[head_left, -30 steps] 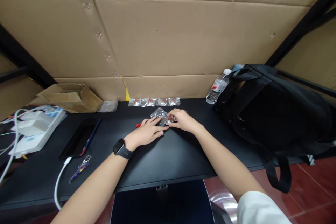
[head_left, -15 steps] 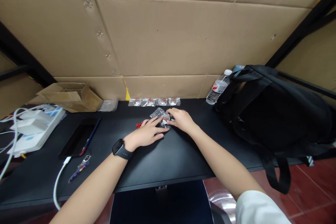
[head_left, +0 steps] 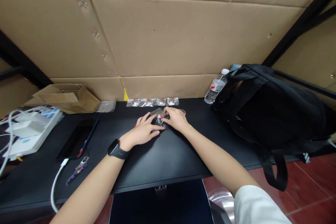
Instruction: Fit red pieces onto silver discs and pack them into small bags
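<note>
A small clear plastic packet (head_left: 159, 116) with a round silvery piece and a red centre lies on the black desk between my hands. My left hand (head_left: 141, 130) rests with its fingers spread, the tips touching the packet's left and near side. At the packet's right edge, my right hand (head_left: 176, 118) is closed in a pinch on the plastic. Part of a pale round ring (head_left: 183, 112) shows behind my right hand. Several similar packets (head_left: 148, 102) lie in a row along the cardboard wall. Only a sliver of a red thing (head_left: 135, 125) shows beside my left fingers.
A black backpack (head_left: 273, 112) and a water bottle (head_left: 216, 86) stand at the right. On the left are a brown paper bag (head_left: 70, 98), a clear plastic box (head_left: 106, 106), a phone (head_left: 76, 138), a pen (head_left: 89, 136), a keychain (head_left: 76, 173) and a white power strip (head_left: 39, 136) with cables.
The view has shifted slightly. My left fingers now cover most of the red thing beside them. A pale ring has come into sight behind my right hand, which still pinches the packet's edge.
</note>
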`<state>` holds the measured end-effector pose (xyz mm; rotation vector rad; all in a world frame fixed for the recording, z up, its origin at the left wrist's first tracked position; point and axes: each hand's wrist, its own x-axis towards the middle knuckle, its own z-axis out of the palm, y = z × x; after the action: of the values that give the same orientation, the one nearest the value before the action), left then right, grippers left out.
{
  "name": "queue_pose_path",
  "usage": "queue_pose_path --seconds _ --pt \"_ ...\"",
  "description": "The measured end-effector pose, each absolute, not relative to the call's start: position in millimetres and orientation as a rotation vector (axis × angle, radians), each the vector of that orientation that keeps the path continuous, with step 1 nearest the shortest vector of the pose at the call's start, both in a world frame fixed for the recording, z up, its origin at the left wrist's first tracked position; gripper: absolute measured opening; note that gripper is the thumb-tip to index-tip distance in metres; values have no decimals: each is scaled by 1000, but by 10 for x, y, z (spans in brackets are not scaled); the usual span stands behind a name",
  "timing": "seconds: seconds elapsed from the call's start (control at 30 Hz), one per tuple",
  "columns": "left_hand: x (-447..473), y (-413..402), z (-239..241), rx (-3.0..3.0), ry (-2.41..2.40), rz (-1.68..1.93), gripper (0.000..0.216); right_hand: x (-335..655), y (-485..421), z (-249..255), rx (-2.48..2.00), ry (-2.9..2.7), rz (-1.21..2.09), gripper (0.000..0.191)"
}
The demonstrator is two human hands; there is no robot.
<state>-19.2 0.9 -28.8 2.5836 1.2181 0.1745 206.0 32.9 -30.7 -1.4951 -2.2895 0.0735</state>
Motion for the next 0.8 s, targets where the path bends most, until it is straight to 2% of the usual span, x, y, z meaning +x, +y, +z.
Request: queue_pose_path --seconds 0.27,0.5,0.7,0.8 --pt "-217 40 -252 2547 1175 90 38 2102 282 -336 -1350 -2349 139 27" --pt "-223 33 -214 2555 1103 60 38 2073 296 -337 -1510 -2241 70 21" --pt "-215 20 -230 2569 1072 95 38 2040 278 -315 -1496 -2272 84 36" --pt "-208 10 -194 2550 1084 68 38 2001 293 -343 -1551 -2236 47 31"
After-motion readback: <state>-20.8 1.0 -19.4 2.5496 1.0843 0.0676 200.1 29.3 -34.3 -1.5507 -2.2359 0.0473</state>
